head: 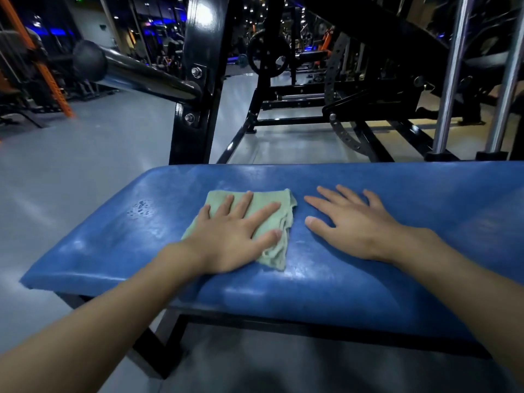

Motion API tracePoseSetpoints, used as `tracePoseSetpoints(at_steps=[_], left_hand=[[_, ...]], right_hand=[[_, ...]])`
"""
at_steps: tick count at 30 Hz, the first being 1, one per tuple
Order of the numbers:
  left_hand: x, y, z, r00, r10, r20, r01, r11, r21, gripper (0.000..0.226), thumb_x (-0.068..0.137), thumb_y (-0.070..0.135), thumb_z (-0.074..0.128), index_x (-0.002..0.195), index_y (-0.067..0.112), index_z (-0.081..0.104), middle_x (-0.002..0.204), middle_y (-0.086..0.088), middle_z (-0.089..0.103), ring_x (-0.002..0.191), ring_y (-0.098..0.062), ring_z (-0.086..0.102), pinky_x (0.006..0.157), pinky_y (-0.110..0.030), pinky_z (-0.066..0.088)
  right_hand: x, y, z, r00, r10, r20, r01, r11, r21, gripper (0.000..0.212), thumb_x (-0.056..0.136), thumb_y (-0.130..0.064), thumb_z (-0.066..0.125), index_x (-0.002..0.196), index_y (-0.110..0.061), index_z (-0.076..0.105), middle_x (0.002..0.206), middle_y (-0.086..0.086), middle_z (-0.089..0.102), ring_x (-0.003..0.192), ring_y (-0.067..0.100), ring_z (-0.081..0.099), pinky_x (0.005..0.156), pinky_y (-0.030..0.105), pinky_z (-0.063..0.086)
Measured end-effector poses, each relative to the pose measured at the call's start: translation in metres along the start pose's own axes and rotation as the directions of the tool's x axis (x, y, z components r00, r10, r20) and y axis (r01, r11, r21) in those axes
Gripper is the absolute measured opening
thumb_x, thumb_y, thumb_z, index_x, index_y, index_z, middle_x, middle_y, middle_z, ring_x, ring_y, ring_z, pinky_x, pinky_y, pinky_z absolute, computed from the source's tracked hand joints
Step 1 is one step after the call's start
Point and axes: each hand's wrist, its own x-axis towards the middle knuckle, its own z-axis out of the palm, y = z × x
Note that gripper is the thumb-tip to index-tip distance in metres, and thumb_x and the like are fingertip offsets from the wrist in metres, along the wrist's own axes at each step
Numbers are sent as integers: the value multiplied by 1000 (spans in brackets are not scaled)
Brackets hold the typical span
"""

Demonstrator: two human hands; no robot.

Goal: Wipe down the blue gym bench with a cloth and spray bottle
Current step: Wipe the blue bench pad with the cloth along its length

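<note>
The blue gym bench [382,279] stretches across the lower half of the head view, its pad shiny with wet streaks. A pale green cloth [272,202] lies flat on the pad left of centre. My left hand [235,231] presses on the cloth with straight, spread fingers. Beside it, my right hand [348,225] rests palm down on the bare pad with fingers spread, just right of the cloth and apart from it. A patch of spray droplets [140,208] sits on the pad near its left end. No spray bottle is in view.
A black upright post [198,80] with a chrome bar [141,75] stands just behind the bench's left part. Black machine frames [340,109] and two chrome rods [453,80] rise behind the right part. Grey floor [71,165] spreads to the left.
</note>
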Motion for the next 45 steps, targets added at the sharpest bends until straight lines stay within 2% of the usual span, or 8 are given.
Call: tracePoseSetpoints(at_steps=[8, 13, 22, 27, 31, 34, 38, 45], left_hand=[[126, -26, -15, 998, -68, -5, 68, 997, -29, 63, 89, 80, 17, 147, 63, 0, 167, 7, -4, 153, -26, -3, 117, -62, 0], [152, -34, -23, 996, -88, 12, 88, 995, -43, 67, 87, 82, 14, 148, 61, 0, 167, 7, 0, 153, -26, -2, 117, -62, -2], [23, -18, -1, 998, 53, -27, -53, 999, 3, 59, 93, 73, 13, 147, 61, -6, 167, 6, -6, 153, -24, -6, 119, -57, 0], [-57, -11, 9, 994, 81, -78, -75, 994, 75, 75, 72, 77, -13, 145, 61, -17, 167, 7, -11, 153, -23, -9, 120, -53, 2], [-76, -12, 14, 991, 80, -104, -73, 995, 73, 70, 72, 77, -15, 140, 63, -24, 167, 6, -11, 153, -24, -9, 119, -54, 4], [-51, -20, 10, 994, 65, -92, -61, 997, 51, 69, 76, 79, -8, 142, 64, -18, 167, 7, -8, 153, -23, -5, 119, -54, 5], [19, -39, -1, 999, -2, -32, 2, 1000, 7, 58, 93, 73, 16, 147, 63, -2, 167, 7, -4, 153, -24, -2, 119, -58, 2], [137, -69, -20, 996, -84, -28, 82, 994, -66, 61, 90, 76, 20, 148, 61, 6, 167, 5, 3, 153, -26, 1, 117, -64, 2]], right_hand=[[1, 3, 5, 1000, 2, -13, -2, 1000, 0, 64, 91, -68, 11, 152, -50, 5, 163, -19, -7, 150, 9, -14, 119, 50, -10], [1, 4, 3, 1000, -3, -21, 3, 1000, 7, 62, 93, -68, 13, 152, -50, 7, 164, -18, -5, 150, 9, -13, 120, 48, -9], [-2, 0, 1, 1000, 23, -17, -23, 1000, 10, 62, 93, -67, 12, 152, -49, 9, 164, -18, -1, 150, 8, -8, 120, 47, -6], [0, -11, -9, 998, 35, -45, -39, 994, -103, 61, 96, -62, 19, 153, -42, 18, 164, -12, 10, 151, 12, 0, 120, 52, -1], [12, -27, -10, 999, -5, -44, 6, 1000, 28, 61, 96, -62, 21, 154, -42, 13, 164, -14, 8, 151, 11, -1, 120, 51, 0], [16, -31, 3, 1000, -9, 2, 9, 1000, -9, 62, 95, -65, 16, 154, -44, 10, 164, -15, 1, 151, 10, -6, 120, 51, -4], [17, -29, 7, 1000, -12, -14, 12, 1000, -16, 63, 94, -65, 12, 153, -45, 8, 164, -16, -2, 150, 9, -8, 120, 50, -5], [20, -28, 8, 999, -18, -30, 18, 1000, -9, 65, 91, -67, 11, 153, -47, 8, 164, -18, -3, 150, 7, -10, 120, 48, -5]])
